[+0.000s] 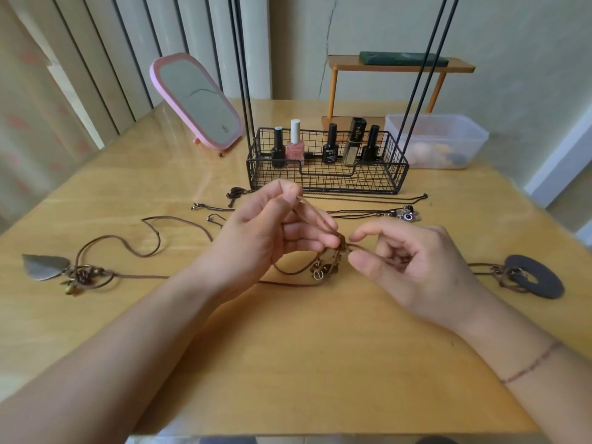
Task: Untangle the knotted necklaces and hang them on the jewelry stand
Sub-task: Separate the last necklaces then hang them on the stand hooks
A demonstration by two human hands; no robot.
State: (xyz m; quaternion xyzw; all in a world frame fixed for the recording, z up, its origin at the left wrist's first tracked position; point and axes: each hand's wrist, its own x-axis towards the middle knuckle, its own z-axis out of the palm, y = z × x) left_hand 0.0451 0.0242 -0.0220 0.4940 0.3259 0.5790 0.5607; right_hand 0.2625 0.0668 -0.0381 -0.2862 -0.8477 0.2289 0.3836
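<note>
Left hand (272,232) pinches a raised brown cord (315,216); right hand (413,267) pinches strands at the knot (341,248), table (288,363) centre. Cords look limp, light; grip apparently best beside the knot, stand (326,161) at twelve o'clock

On your counter (288,363), back left: pink-framed mirror (197,100), tilted back on its stand. Small dark bead-like bit just beside its foot, can't tell what. Centre back: black wire basket (326,181) holding five bottles upright along its far side: black (278,149), pink polish with white cap (295,142), black (331,145), a boxy gold-and-black one (353,142), black (371,144). Right of the basket, nearly touching: clear plastic tub (439,139), contents blurred. Behind both: small wooden shelf (400,67) on orange legs, dark green flat block (402,58) on top. Vertical blinds (96,59) at left, cracked wall (326,43) behind.
</note>
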